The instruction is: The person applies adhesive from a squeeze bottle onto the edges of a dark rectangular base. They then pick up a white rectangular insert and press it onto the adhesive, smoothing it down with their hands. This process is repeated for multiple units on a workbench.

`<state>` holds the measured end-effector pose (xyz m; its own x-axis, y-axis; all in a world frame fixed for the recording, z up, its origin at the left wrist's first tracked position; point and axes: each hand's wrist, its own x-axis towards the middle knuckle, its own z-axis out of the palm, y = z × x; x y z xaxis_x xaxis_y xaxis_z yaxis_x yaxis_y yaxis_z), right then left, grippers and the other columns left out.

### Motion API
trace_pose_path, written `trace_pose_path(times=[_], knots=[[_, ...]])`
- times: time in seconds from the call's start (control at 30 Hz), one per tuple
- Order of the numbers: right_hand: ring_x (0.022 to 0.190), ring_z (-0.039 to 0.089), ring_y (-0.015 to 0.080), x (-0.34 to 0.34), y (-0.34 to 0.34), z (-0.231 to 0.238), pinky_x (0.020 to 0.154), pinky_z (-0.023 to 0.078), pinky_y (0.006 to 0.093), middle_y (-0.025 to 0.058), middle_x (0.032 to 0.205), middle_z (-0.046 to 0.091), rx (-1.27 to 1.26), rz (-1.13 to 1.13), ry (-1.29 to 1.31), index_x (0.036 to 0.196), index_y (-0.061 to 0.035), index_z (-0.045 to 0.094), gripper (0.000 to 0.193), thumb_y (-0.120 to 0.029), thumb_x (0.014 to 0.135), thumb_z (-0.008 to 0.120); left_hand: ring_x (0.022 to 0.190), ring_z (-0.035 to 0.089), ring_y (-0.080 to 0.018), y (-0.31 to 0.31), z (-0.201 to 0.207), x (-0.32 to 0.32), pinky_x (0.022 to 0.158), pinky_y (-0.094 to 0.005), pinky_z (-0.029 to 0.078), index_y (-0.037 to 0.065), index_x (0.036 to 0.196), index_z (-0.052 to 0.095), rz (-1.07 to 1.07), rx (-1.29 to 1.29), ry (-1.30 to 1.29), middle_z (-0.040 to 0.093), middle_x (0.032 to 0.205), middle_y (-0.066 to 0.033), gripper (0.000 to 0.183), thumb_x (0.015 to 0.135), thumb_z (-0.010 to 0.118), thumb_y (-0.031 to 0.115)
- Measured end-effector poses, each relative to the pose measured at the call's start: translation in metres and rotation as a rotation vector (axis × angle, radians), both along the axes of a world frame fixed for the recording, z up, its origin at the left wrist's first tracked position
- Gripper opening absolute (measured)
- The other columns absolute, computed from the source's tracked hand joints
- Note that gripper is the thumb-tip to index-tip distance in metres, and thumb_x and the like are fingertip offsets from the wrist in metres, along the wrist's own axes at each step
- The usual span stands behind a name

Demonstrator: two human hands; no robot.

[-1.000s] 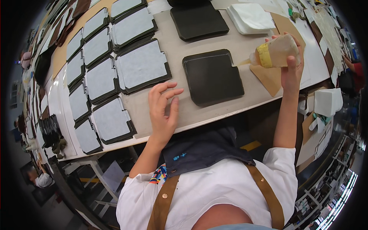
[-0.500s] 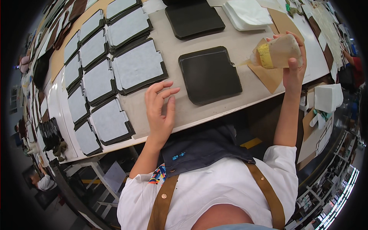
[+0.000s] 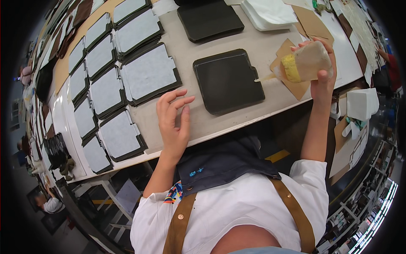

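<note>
– One by one: gripping what in the right hand?
– Clasping a bottle, aiming its nozzle at the black panel on the table (touching or just above, impossible to say).
– And with the left hand?
– Hovering left of the panel, loosely curling parted fingers.

Eleven pale-topped black stacks stand on one surface, in rows of four, four and three, their layers too tight to count. Black panels lie bare in two separate places, two piles of white sheets show, along with at least two pieces of brown board. There are two bare hands, one left hand and one right hand, and one squeeze bottle.
</note>
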<state>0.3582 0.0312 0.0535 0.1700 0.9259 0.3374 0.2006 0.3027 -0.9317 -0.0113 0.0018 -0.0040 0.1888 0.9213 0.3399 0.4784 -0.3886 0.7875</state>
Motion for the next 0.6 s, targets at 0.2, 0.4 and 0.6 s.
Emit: trace_pose_path(times=[0.2,0.4,0.6], knots=[[0.113,0.068,0.0375,-0.004,0.001,0.0,0.099,0.056,0.0479,0.0188,0.12,0.063,-0.008,0.009,0.01,0.14,0.0011,0.044,0.107,-0.074,0.072,0.077,0.122,0.054,-0.0289,0.0,0.0,0.001,0.106,-0.0407,0.04,0.006,0.108,0.073,0.021,0.007,-0.022,0.063,0.123,-0.0106,0.023,0.09,0.061,-0.001],[0.113,0.067,0.038,0.002,-0.01,0.0,0.101,0.055,0.0488,0.0199,0.121,0.062,-0.055,0.024,0.021,0.14,0.0019,0.043,0.108,-0.075,0.072,0.077,0.121,0.054,-0.0288,0.0,0.001,0.002,0.106,-0.0406,0.04,0.006,0.108,0.072,0.022,0.012,-0.019,0.063,0.123,-0.0105,0.022,0.09,0.062,-0.001],[0.117,0.066,0.0389,0.008,-0.038,-0.016,0.101,0.054,0.0489,0.0207,0.125,0.062,-0.057,-0.053,0.132,0.143,0.0014,0.042,0.107,-0.075,0.076,0.074,0.121,0.054,-0.0288,0.0,0.0,0.002,0.106,-0.0402,0.04,0.006,0.108,0.072,0.021,0.009,-0.023,0.063,0.123,-0.0105,0.021,0.091,0.062,-0.001]])
